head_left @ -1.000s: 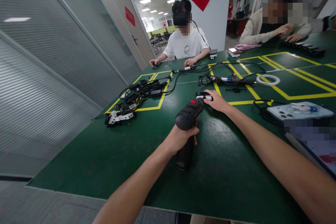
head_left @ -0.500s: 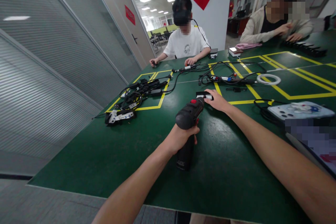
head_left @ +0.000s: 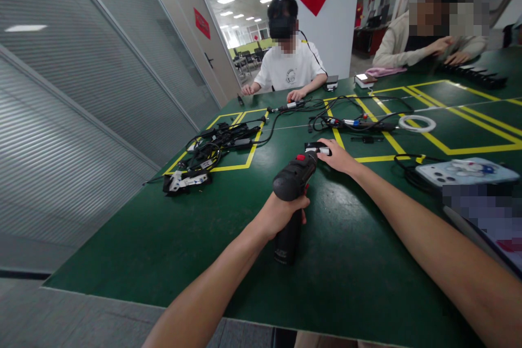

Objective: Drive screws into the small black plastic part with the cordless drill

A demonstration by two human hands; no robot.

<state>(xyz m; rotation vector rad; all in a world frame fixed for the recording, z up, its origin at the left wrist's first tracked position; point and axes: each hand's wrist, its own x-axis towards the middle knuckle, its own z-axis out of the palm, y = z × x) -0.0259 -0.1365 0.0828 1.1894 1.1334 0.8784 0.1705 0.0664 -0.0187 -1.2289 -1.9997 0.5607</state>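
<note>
Left grip (head_left: 281,216) wraps drill (head_left: 289,180); right grip (head_left: 337,156) stretched forward

Cable pile (head_left: 224,138) on table (head_left: 163,261), left of drill (head_left: 291,180); phone (head_left: 432,173) right.

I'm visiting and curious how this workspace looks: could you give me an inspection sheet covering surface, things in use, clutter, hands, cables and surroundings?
Surface: green table, marked with yellow tape.
Things in use: power drill, front end at a black-and-white piece; contact unclear.
Clutter: white ring, phone.
Hands: left hand grips the drill; right hand holds the piece.
Cables: black cables tangled at left and across the middle.
Surroundings: co-worker opposite, another person far right.
</note>
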